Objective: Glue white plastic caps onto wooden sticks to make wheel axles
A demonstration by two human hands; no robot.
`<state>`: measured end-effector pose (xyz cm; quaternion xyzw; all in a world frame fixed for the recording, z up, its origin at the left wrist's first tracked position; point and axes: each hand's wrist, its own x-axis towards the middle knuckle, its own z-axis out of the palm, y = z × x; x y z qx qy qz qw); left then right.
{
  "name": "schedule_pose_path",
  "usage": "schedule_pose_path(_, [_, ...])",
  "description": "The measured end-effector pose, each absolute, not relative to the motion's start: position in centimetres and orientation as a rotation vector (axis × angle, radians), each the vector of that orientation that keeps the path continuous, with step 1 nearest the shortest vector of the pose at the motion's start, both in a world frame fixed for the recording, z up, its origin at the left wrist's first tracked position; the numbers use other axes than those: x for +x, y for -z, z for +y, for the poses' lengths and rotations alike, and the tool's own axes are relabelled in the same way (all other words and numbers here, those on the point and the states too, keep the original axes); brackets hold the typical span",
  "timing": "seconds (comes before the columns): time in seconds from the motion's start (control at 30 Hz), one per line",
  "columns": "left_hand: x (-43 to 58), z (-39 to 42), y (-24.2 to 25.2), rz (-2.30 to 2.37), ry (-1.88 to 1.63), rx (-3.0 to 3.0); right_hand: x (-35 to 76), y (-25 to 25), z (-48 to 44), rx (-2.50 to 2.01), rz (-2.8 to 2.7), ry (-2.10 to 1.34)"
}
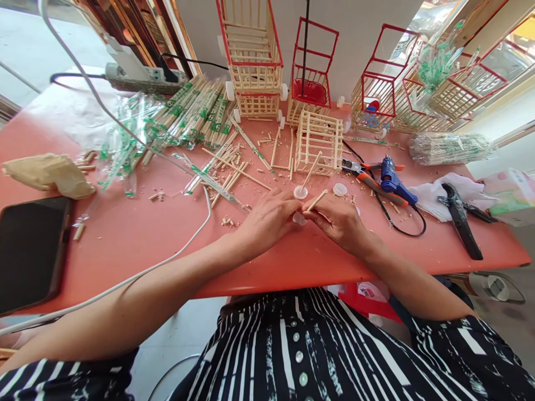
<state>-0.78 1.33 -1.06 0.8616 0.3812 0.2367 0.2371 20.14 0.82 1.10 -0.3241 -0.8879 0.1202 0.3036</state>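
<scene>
A red desk (292, 262), seen from the wearer's head. At far left lies one dark phone (35, 248), with one tan wrapped parcel (50, 174) beyond it. Next come a power strip (144, 79) and a heap of plastic sleeves (204, 111) printed green, many with wooden sticks inside. Loose sticks and cut bits lie nearer.

In the centre, behind the hands, stands a tall stick cart (257, 81) edged in red. The left hand (271, 214) has its fingers bunched by a clear cap (298, 219); whether they grip it I cannot tell. Just beyond, a second cap (296, 194) holds one leaning stick (312, 169). Another cart (298, 111) contains one red dish (310, 92), and before it sits one unpainted stick frame (321, 130). The right hand (336, 217), close to the left, pinches one short stick (316, 201); a third cap (340, 190) lies just beyond it.

Rightward are one pair of pliers (378, 187), a cart (359, 106) holding blue and red pieces, one blue glue gun (395, 181), a stick basket (455, 103) with green-printed wrappers (434, 67) above it, and one bagged bundle of sticks (449, 149).
</scene>
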Motion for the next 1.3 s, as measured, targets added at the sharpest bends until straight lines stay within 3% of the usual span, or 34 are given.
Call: schedule_pose_path(1.3, [-0.59,1.44,0.81,1.037,-0.646,2.395,20.10,-0.81,0.94,-0.926,-2.348,-0.343])
